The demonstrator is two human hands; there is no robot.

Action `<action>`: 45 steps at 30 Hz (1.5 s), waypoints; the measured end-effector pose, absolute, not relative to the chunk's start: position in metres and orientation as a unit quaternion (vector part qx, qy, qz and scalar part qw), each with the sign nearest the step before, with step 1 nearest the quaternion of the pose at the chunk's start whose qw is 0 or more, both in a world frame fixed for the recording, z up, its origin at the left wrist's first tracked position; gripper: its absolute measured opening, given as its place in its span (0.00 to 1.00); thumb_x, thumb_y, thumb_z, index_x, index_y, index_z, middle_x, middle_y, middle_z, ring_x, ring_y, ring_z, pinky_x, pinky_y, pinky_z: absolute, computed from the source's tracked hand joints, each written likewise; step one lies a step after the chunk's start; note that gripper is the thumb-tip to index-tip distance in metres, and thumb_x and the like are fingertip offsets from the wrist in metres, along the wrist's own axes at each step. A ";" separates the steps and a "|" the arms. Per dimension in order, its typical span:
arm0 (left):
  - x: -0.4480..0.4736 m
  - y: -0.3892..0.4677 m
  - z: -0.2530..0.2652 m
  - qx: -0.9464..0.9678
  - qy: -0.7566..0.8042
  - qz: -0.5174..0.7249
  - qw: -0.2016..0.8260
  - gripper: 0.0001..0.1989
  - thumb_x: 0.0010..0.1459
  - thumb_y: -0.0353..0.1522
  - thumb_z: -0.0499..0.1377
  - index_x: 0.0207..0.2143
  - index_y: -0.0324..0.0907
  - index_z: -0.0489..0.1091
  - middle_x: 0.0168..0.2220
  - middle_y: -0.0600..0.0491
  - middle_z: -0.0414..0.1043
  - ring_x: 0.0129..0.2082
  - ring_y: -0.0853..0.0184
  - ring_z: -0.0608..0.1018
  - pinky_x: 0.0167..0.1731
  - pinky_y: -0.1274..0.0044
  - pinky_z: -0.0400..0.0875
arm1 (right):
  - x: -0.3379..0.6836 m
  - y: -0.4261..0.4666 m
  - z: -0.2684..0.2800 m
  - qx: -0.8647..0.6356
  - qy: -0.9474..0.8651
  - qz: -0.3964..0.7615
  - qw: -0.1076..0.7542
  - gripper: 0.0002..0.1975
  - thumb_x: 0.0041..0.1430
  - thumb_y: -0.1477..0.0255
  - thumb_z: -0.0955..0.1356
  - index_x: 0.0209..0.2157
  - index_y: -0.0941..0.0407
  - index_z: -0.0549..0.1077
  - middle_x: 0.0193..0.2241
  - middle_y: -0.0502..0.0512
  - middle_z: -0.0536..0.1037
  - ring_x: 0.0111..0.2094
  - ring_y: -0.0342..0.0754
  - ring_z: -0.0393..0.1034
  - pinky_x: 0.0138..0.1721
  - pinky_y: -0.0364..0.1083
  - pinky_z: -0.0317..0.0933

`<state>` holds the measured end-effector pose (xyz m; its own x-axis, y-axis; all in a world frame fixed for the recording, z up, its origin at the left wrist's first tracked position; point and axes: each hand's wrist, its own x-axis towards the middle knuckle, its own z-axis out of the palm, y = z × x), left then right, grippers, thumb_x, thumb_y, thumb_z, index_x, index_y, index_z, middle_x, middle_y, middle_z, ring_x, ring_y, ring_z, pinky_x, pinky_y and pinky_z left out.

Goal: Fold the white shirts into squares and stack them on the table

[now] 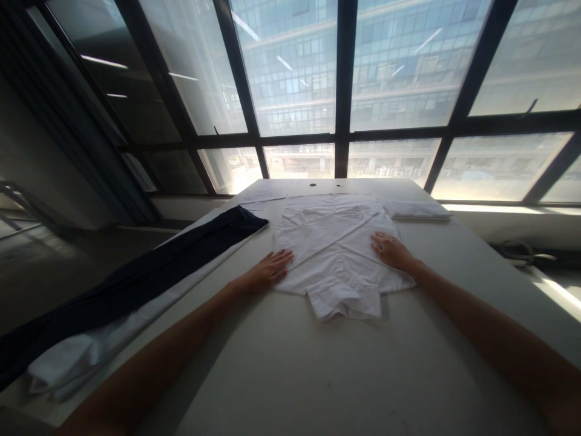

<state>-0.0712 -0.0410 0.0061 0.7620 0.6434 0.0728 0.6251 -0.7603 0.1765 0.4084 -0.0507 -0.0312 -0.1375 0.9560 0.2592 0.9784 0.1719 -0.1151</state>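
A white garment (336, 242), a shirt or top with gathered creases down its middle, lies spread out on the white table (318, 375). Its narrower end, perhaps a collar or sleeve, points toward me. My left hand (271, 269) rests flat on the garment's left edge, fingers stretched out and partly on the cloth. On the right side, my right hand (391, 249) lies palm down on the fabric, its fingers extended. Neither hand grips anything.
Dark navy trousers (149, 266) and white cloth (77, 363) stretch along the table's left edge. Papers (261, 192) lie at the back left, and a folded white cloth (420, 210) at the back right. Large windows (295, 66) stand beyond the table.
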 end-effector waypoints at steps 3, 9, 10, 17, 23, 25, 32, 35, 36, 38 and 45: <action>-0.075 -0.039 0.001 0.935 0.351 0.007 0.055 0.32 0.76 0.49 0.38 0.75 0.47 0.50 0.75 0.47 0.47 0.75 0.55 0.48 0.71 0.60 0.42 | 0.400 -0.052 -0.026 -0.655 -0.746 -0.047 0.114 0.27 0.70 0.68 0.59 0.65 0.63 0.69 0.65 0.71 0.68 0.68 0.59 0.60 0.67 0.58 0.54; -0.077 -0.044 0.005 0.939 0.340 0.001 0.051 0.30 0.76 0.50 0.39 0.74 0.56 0.50 0.76 0.52 0.42 0.75 0.54 0.48 0.71 0.59 0.41 | 0.317 -0.045 0.003 -0.621 -0.775 0.007 0.120 0.29 0.73 0.66 0.58 0.69 0.64 0.61 0.71 0.72 0.56 0.73 0.60 0.47 0.69 0.60 0.47; -0.077 -0.044 0.006 0.938 0.343 0.001 0.051 0.29 0.76 0.51 0.39 0.74 0.57 0.49 0.76 0.52 0.41 0.75 0.54 0.47 0.71 0.58 0.41 | 0.295 -0.041 0.007 -0.593 -0.795 0.028 0.123 0.29 0.73 0.65 0.58 0.70 0.64 0.60 0.72 0.72 0.54 0.73 0.61 0.45 0.69 0.62 0.45; -0.077 -0.044 0.007 0.940 0.337 -0.012 0.056 0.29 0.75 0.51 0.41 0.74 0.61 0.47 0.76 0.55 0.37 0.75 0.50 0.43 0.70 0.54 0.40 | 0.180 0.003 0.007 -0.449 -0.883 0.099 0.095 0.32 0.74 0.57 0.58 0.73 0.54 0.54 0.75 0.64 0.42 0.75 0.58 0.36 0.70 0.67 0.37; -0.079 -0.043 0.004 0.939 0.339 -0.006 0.053 0.28 0.75 0.50 0.42 0.73 0.61 0.49 0.76 0.55 0.38 0.75 0.50 0.45 0.71 0.55 0.41 | 0.231 0.043 -0.008 -0.512 -0.851 0.087 0.077 0.33 0.75 0.54 0.53 0.74 0.56 0.52 0.75 0.65 0.46 0.75 0.57 0.37 0.70 0.66 0.35; -0.079 -0.042 0.002 0.939 0.340 0.001 0.051 0.27 0.75 0.50 0.43 0.73 0.61 0.50 0.76 0.55 0.39 0.75 0.50 0.45 0.71 0.55 0.41 | 0.266 0.052 -0.008 -0.574 -0.813 0.078 0.067 0.33 0.75 0.55 0.54 0.74 0.55 0.52 0.75 0.64 0.46 0.75 0.57 0.38 0.70 0.65 0.35; -0.082 -0.045 0.008 0.937 0.339 -0.003 0.086 0.28 0.75 0.50 0.44 0.73 0.60 0.52 0.76 0.54 0.40 0.75 0.49 0.44 0.70 0.52 0.39 | 0.351 0.053 0.000 -0.662 -0.744 0.070 0.058 0.33 0.76 0.60 0.51 0.73 0.66 0.50 0.74 0.75 0.45 0.74 0.63 0.40 0.68 0.68 0.39; -0.075 -0.033 0.017 0.934 0.343 0.003 0.104 0.26 0.76 0.47 0.43 0.71 0.56 0.58 0.74 0.50 0.50 0.74 0.51 0.52 0.69 0.51 0.42 | 0.346 0.053 0.004 -0.667 -0.739 0.063 0.068 0.32 0.76 0.63 0.53 0.71 0.70 0.54 0.72 0.79 0.48 0.73 0.66 0.43 0.68 0.70 0.39; -0.069 -0.025 0.019 0.930 0.355 0.020 0.099 0.26 0.76 0.45 0.43 0.70 0.53 0.61 0.72 0.48 0.55 0.73 0.53 0.56 0.69 0.51 0.43 | 0.338 0.053 0.006 -0.665 -0.741 0.059 0.072 0.31 0.75 0.64 0.54 0.71 0.70 0.54 0.72 0.80 0.48 0.73 0.66 0.42 0.68 0.70 0.38; -0.052 -0.007 0.022 0.916 0.389 0.063 0.070 0.26 0.76 0.41 0.41 0.69 0.46 0.63 0.70 0.45 0.61 0.71 0.55 0.61 0.70 0.53 0.47 | 0.311 0.056 0.011 -0.650 -0.754 0.051 0.081 0.30 0.75 0.66 0.54 0.71 0.68 0.54 0.73 0.78 0.47 0.74 0.66 0.39 0.68 0.71 0.37; -0.020 0.044 0.004 0.875 0.483 0.035 0.007 0.26 0.74 0.37 0.44 0.70 0.40 0.59 0.72 0.38 0.54 0.73 0.50 0.56 0.68 0.49 0.51 | 0.190 0.062 0.009 -0.518 -0.849 0.056 0.084 0.29 0.74 0.64 0.56 0.72 0.57 0.54 0.75 0.63 0.48 0.75 0.55 0.38 0.70 0.64 0.39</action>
